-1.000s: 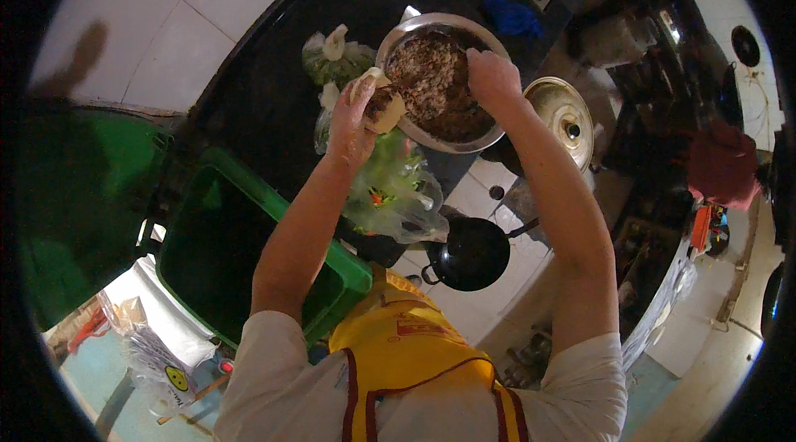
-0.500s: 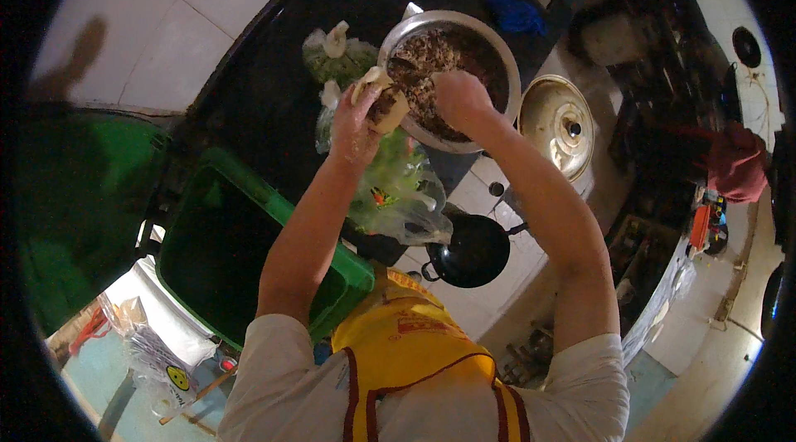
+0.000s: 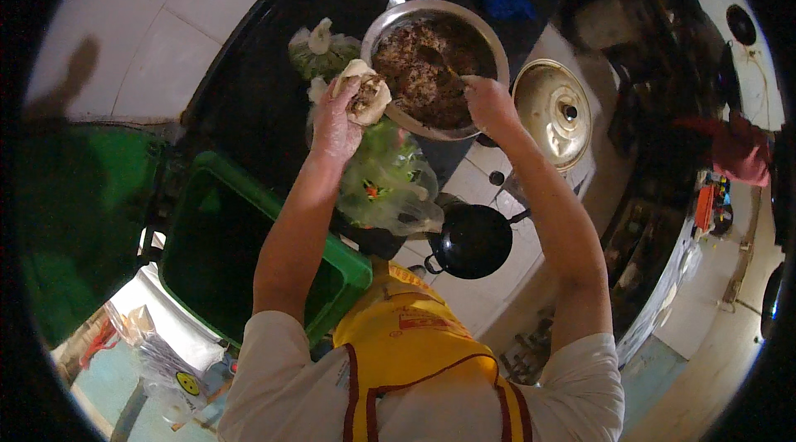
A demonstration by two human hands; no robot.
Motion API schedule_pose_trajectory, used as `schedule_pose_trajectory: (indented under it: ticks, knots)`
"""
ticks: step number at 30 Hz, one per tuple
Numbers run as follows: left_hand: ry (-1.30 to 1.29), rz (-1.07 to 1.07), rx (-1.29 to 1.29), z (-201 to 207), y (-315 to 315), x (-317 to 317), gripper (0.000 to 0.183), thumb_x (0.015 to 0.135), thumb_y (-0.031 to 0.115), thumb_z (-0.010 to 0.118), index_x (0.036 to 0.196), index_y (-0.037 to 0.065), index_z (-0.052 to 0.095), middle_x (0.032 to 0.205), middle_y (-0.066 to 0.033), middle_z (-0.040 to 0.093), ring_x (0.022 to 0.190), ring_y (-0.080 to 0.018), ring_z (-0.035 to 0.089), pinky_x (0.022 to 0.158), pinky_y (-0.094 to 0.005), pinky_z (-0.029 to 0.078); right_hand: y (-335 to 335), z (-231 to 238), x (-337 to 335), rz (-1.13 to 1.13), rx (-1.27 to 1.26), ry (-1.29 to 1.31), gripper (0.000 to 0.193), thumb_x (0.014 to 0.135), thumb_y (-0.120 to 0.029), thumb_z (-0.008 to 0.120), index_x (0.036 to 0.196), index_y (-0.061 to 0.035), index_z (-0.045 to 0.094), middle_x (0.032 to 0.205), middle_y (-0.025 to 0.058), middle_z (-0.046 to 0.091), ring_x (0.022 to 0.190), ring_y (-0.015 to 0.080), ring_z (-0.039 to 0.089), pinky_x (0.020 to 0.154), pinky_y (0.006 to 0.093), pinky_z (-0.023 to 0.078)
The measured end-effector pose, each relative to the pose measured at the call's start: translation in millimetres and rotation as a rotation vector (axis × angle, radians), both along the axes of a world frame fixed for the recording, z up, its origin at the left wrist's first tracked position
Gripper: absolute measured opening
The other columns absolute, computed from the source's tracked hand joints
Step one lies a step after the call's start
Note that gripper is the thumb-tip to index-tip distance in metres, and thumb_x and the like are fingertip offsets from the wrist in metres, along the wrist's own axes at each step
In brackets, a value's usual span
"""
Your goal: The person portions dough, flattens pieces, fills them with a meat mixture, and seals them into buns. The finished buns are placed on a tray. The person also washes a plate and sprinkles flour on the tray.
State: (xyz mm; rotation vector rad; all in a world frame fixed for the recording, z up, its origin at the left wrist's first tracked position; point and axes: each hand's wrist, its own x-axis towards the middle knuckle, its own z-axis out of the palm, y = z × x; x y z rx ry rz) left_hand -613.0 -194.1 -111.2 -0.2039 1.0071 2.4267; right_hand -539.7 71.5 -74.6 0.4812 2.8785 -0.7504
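Note:
My left hand (image 3: 336, 128) holds a pale dough wrapper (image 3: 377, 108) with dark brown filling on it, beside the left rim of a large metal bowl (image 3: 502, 52). The wrapper gapes, so its filling shows. Inside the bowl lies a mass of brown, crumbly filling (image 3: 414, 85). My right hand (image 3: 491, 106) reaches over the bowl's right side, its fingers closed on the handle of a spoon (image 3: 453, 71). The spoon's far end rests in the filling and is hard to make out.
Tied bags of greens (image 3: 322, 48) and a clear bag of vegetables (image 3: 390, 185) lie left of and below the bowl. A metal lid (image 3: 551, 114) sits at right, a black wok (image 3: 473, 243) below. An open green bin (image 3: 348, 268) stands near my left arm; blue plastic (image 3: 506, 1) lies behind.
My left hand has moved slightly left and down, turning the wrapper's filled side into view. My right hand has drawn back to the right across the bowl with the spoon.

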Motion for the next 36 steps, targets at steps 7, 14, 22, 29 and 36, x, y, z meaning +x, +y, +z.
schedule_pose_trajectory:
  ticks: [7,14,22,29,36]
  knots:
    - [-0.007,0.023,0.122,4.5,-2.8,-3.7,0.041,0.093,0.02,0.061,0.128,0.001,0.052,0.119,-0.0142,0.062,0.109,-0.0277,0.063,0.094,-0.0424,0.053,-39.2,-2.9,18.2,0.136,-0.225,-0.038,0.024,0.09,-0.013,0.055,0.105,0.0,0.069,0.084,0.02,0.067,0.079,0.0356,0.066,0.074,0.0443,0.053]
    - [0.014,0.047,0.066,22.7,-15.4,-14.7,0.04,0.093,0.016,0.061,0.128,-0.001,0.052,0.118,-0.0152,0.062,0.109,-0.0287,0.063,0.096,-0.0424,0.053,-31.8,27.5,14.0,-0.239,-0.775,-0.416,0.033,0.09,-0.006,0.055,0.121,0.0013,0.063,0.072,0.0064,0.053,0.056,0.0134,0.043,0.049,0.0302,0.035]
    - [0.026,0.014,0.075,36.5,2.8,-26.4,0.037,0.096,0.019,0.056,0.128,0.001,0.051,0.122,-0.0147,0.061,0.113,-0.0269,0.061,0.097,-0.042,0.052,-21.1,78.3,25.6,-0.375,-1.171,-0.214,0.037,0.092,-0.012,0.056,0.126,0.0032,0.059,0.067,-0.001,0.047,0.053,0.0065,0.035,0.046,0.0232,0.026]
    - [-0.142,0.011,0.13,49.6,51.1,-23.8,0.044,0.099,0.033,0.044,0.131,0.004,0.05,0.13,-0.0124,0.056,0.117,-0.0257,0.058,0.098,-0.0422,0.048,-33.8,104.6,32.7,-0.198,-0.604,-0.056,0.04,0.091,-0.013,0.055,0.128,0.0023,0.057,0.072,0.01,0.058,0.063,0.0208,0.056,0.056,0.033,0.042]
    - [0.248,0.133,-0.33,31.7,89.0,-23.8,0.044,0.099,0.032,0.049,0.129,0.0,0.052,0.123,-0.0092,0.058,0.113,-0.0182,0.054,0.098,-0.0331,0.042,-91.3,77.9,37.5,-0.026,0.031,0.111,0.055,0.085,-0.005,0.052,0.14,-0.0029,0.045,0.111,0.0252,0.061,0.089,0.0431,0.064,0.078,0.0493,0.052]
